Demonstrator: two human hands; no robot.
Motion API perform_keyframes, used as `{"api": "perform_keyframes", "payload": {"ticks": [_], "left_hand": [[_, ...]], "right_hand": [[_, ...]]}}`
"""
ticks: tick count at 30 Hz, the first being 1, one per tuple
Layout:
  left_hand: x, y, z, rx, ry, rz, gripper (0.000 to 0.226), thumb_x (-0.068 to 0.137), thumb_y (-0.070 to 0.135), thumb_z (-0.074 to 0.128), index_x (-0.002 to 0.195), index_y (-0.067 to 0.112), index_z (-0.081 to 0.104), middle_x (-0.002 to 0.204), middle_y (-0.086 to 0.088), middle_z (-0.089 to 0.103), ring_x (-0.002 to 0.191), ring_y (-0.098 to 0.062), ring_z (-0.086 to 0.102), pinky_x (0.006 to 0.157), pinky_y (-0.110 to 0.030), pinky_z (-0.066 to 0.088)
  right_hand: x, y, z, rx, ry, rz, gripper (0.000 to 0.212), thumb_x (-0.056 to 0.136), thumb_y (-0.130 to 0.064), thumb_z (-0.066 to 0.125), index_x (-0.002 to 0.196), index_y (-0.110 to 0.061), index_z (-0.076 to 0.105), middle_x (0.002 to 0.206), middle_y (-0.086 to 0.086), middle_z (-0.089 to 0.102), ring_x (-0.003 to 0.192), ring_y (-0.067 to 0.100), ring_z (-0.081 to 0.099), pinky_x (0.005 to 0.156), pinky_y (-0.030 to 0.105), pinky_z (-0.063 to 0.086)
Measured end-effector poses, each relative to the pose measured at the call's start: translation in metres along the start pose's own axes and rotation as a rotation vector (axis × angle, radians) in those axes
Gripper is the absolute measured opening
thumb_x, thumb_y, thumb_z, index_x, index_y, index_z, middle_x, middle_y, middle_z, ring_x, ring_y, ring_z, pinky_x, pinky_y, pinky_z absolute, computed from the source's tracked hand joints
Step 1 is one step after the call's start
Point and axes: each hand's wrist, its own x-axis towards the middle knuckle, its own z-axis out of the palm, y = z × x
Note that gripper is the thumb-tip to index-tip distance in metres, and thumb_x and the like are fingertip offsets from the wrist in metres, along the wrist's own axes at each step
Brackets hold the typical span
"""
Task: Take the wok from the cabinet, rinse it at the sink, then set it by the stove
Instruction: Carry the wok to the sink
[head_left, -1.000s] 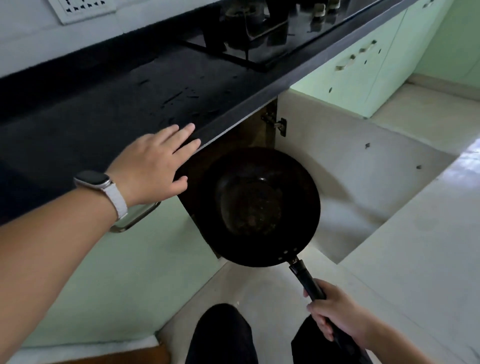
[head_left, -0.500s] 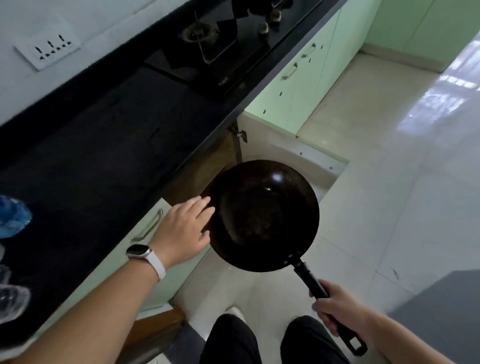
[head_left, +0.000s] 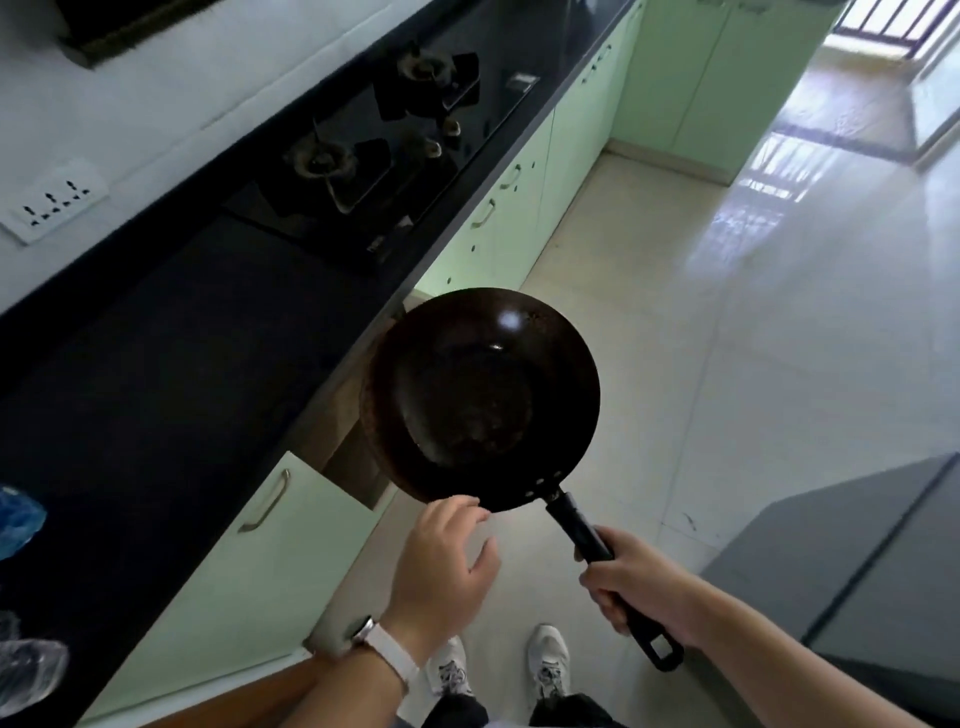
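Pale tiled floor (head_left: 727, 338) fills the right side of the view. The long black worktop (head_left: 156, 364) runs along the left above green cabinet fronts (head_left: 498, 228). One cabinet (head_left: 337, 436) under the worktop stands open, its dark inside showing just beside the pan. A two-burner stove (head_left: 374, 150) is set into the worktop further along.

The wok (head_left: 478, 400) is out of the cabinet and held in the air over the floor, roughly level, bowl up, with its far rim in front of the worktop's edge. The right hand (head_left: 639, 587) is wrapped tight around the black handle (head_left: 576, 525) and carries the weight. The left hand (head_left: 447, 561) holds nothing, fingers loosely spread just under the near rim; whether it touches the metal cannot be told. A white watch (head_left: 379, 649) sits on that wrist.

The taking-out step looks finished and the rinse comes next. No sink is in view, so the next move calls for turning to find it while keeping the wok clear of the worktop's edge.
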Motion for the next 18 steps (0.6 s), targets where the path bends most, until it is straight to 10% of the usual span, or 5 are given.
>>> {"api": "perform_keyframes", "payload": {"ticks": [9, 18], "left_hand": [[0.035, 0.04, -0.027, -0.631, -0.462, -0.326, 0.052, 0.084, 0.046, 0.056, 0.132, 0.025, 0.053, 0.113, 0.01, 0.063, 0.103, -0.001, 0.059, 0.081, -0.015, 0.045], [0.077, 0.068, -0.034, -1.007, -0.545, -0.274, 0.032, 0.093, 0.022, 0.062, 0.124, 0.018, 0.056, 0.103, -0.005, 0.07, 0.094, -0.016, 0.068, 0.095, -0.047, 0.052]], "right_hand": [[-0.033, -0.05, 0.037, 0.147, 0.139, -0.118, 0.022, 0.087, 0.004, 0.053, 0.107, -0.003, 0.051, 0.057, 0.004, 0.047, 0.045, 0.018, 0.041, 0.043, 0.027, 0.036], [-0.049, -0.075, 0.046, 0.228, 0.193, -0.24, 0.03, 0.088, 0.005, 0.052, 0.116, -0.005, 0.055, 0.057, 0.003, 0.05, 0.045, 0.016, 0.044, 0.044, 0.027, 0.038]]}}
